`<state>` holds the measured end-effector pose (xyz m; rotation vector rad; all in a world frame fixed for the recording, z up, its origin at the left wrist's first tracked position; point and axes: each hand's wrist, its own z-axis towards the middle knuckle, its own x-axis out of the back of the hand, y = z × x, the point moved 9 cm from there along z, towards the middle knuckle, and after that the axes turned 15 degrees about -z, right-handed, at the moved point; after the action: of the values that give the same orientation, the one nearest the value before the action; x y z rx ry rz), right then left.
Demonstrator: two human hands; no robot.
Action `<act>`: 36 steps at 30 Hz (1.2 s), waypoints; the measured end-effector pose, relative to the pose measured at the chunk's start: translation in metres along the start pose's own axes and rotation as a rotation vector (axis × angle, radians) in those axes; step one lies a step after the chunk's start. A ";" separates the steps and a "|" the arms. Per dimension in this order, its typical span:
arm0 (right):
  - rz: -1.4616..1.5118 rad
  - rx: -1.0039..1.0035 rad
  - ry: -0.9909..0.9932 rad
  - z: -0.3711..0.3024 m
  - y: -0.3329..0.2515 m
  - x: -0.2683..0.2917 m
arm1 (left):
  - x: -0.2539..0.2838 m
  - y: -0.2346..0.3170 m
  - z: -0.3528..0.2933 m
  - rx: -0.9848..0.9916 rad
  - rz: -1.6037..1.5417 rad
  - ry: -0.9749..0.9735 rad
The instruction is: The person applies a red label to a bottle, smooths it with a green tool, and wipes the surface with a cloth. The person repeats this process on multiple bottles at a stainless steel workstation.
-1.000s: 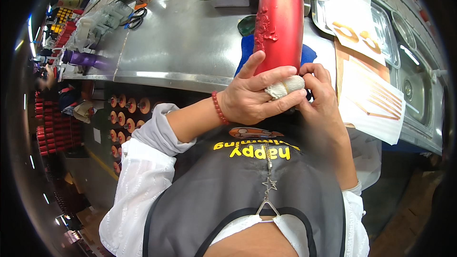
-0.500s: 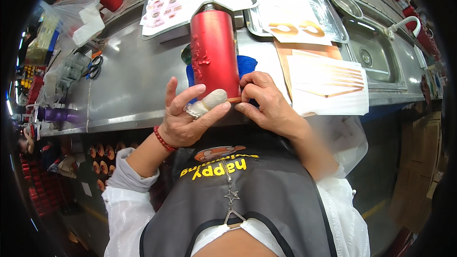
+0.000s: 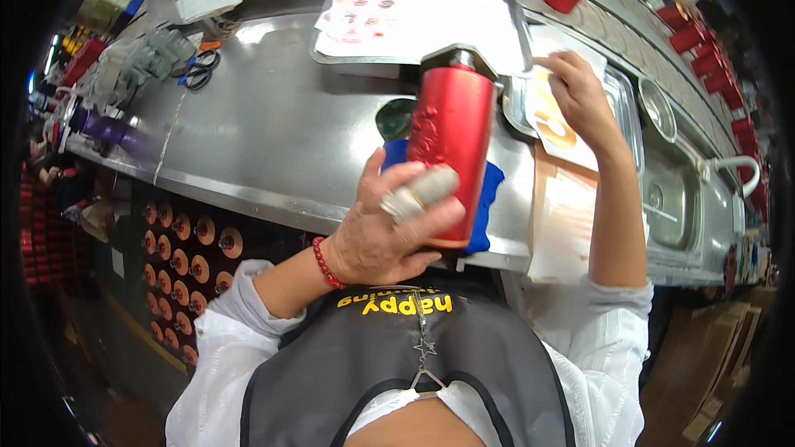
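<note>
A red bottle-shaped container [image 3: 460, 128] with a raised pattern and a metal neck lies over a blue cloth [image 3: 490, 190] on the steel counter. My left hand [image 3: 385, 223] is closed against its lower left side, fingers pressed on the red surface. One finger of that hand has a white wrapping [image 3: 421, 195]. My right hand [image 3: 582, 95] is off the container, over a white sheet with copper-coloured curved strips [image 3: 553, 126]. Its index finger stretches leftward by a tray corner, the other fingers bend, and the thumb is hidden.
Behind the container stands a metal tray [image 3: 331, 56] with printed sheets. Scissors [image 3: 199, 73] and clear glassware [image 3: 157, 54] are at left. A sink [image 3: 675, 203] and a steel bowl [image 3: 657, 108] are at right. Below the counter are several red items with copper-coloured discs [image 3: 178, 261].
My right hand has left the container's lower end and moved up and right to the sheet of curved strips. My left hand stays on the container. The whole view has shifted.
</note>
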<state>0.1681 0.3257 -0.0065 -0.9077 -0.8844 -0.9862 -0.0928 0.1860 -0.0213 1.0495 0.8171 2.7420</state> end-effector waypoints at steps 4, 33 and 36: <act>-0.221 0.251 -0.081 0.129 -0.034 -0.080 | -0.001 -0.052 -0.037 0.297 -0.101 0.058; -0.269 0.277 -0.179 0.072 -0.015 -0.066 | 0.014 -0.052 -0.036 0.321 -0.121 0.220; -0.254 0.232 -0.200 0.062 -0.005 -0.068 | 0.009 -0.042 -0.032 0.281 0.050 0.074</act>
<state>0.1319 0.4005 -0.0451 -0.7149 -1.2799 -0.9943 -0.1241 0.2102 -0.0575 1.0287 1.2325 2.7791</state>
